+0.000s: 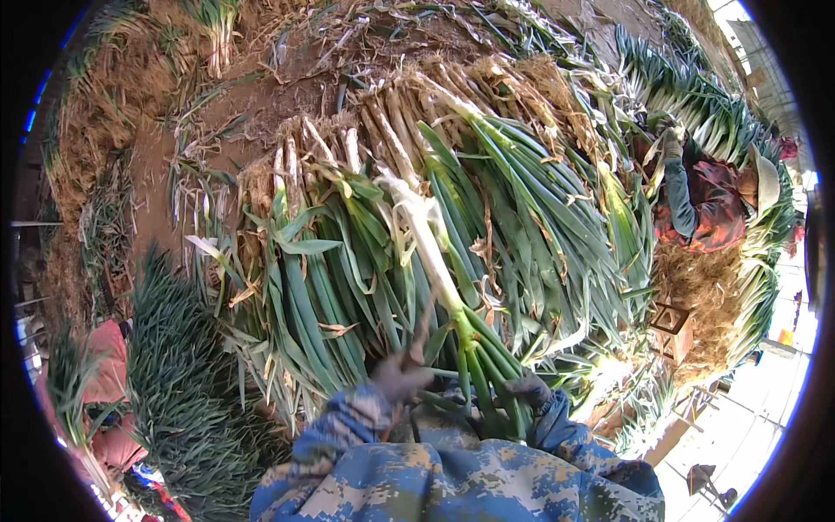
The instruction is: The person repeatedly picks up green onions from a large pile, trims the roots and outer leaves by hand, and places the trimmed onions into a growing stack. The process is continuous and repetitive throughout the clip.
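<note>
A large Welsh onion [440, 277] lies slantwise in front of me, its pale stalk pointing away and its green leaves running down to my lap. My right hand [531, 391], in a dark glove, grips those leaves near my body. To the left of the leaves is my gloved left hand [401, 380], blurred by motion. It appears closed around a thin brown withered leaf strip [425, 323]. Beneath and beyond the onion spreads a thick heap of untrimmed Welsh onions [535, 215], roots facing away from me.
A person [708, 202] in a red-and-black jacket works at the right, near rows of onions [678, 104] with white stalks. A wooden stool [672, 333] stands below them. Another person [107, 365] in pink is at the left, beside a dark green onion pile [189, 372]. Leaf litter covers the soil [248, 130].
</note>
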### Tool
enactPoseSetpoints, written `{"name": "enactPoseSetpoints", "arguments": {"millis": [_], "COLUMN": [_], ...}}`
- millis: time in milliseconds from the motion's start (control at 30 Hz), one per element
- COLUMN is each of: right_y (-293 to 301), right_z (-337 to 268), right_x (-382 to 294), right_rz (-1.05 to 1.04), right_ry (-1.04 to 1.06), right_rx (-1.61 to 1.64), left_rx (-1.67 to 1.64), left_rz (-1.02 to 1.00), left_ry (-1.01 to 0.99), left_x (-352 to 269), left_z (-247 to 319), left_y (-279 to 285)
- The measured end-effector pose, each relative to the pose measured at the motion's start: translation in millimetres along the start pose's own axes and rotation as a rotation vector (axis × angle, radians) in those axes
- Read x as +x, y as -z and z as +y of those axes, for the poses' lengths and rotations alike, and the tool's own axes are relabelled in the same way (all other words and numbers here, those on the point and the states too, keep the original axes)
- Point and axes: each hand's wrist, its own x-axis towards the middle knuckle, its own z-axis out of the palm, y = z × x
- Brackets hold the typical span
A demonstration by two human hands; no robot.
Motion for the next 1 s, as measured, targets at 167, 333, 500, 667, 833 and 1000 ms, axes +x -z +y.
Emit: {"name": "enactPoseSetpoints", "arguments": {"millis": [167,333,500,667,833,1000], "right_y": [-3,-5,-4,-1,0,1], "right_z": [-5,-6,-7,-10,-19,-24], "right_x": [3,13,36,82,140,155], "right_rz": [0.003,0.024,0.065,0.127,0.149,0.114], "right_ry": [-0.026,-0.014,-0.035,-0.019,0.015,0.033], "right_rx": [0.018,-0.067,-0.148,-0.254,-0.33,-0.309], "left_rx": [-0.083,-0.152,-0.177,-0.191,-0.316,-0.378], "left_rz": [-0.103,-0.163,-0.038,0.015,0.126,0.084], "left_ry": [-0.076,0.012,-0.015,0.06,0.017,-0.045], "left_x": [-55,-52,-42,-11,23,71], "left_z": [-40,-26,-22,-25,-15,34], "left_y": [-21,-9,3,16,28,52]}}
